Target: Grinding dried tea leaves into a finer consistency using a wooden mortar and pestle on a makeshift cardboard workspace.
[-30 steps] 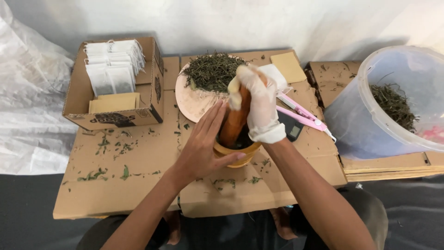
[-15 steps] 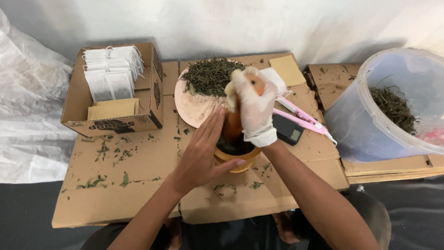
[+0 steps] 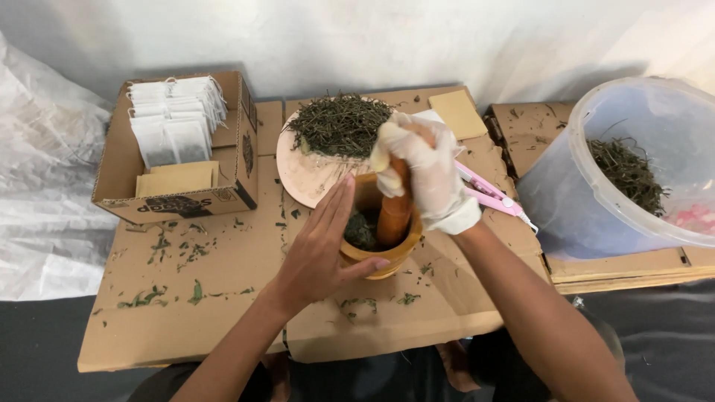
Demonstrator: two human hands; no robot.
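Gripping the wooden pestle in the mortar, the gloved right hand stays clenched. Left hand braces the mortar, flat and open. A hard stroke could tip it, spilling leaves toward the plate behind

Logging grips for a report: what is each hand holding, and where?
Right hand, gloved, grips the wooden pestle at its top; left hand steadies the mortar by its side.
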